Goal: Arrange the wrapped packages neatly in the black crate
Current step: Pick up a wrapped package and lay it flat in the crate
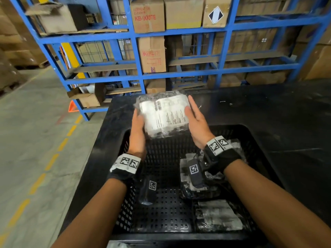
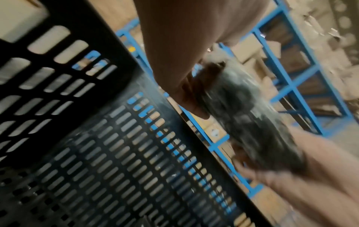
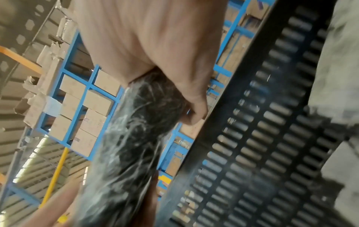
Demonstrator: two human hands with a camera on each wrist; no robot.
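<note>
Both my hands hold up a wrapped package with a white printed label on top, over the far wall of the black crate. My left hand grips its left edge and my right hand grips its right edge, thumbs on top. In the left wrist view the left hand curls round the package's dark underside. The right wrist view shows my right hand round the same package. Two more wrapped packages lie along the crate's right side.
The crate stands on a black table. Behind it rises a blue rack with cardboard boxes. The crate's left half shows bare perforated floor. A bit of plastic wrap shows at the bottom edge, in front of the crate.
</note>
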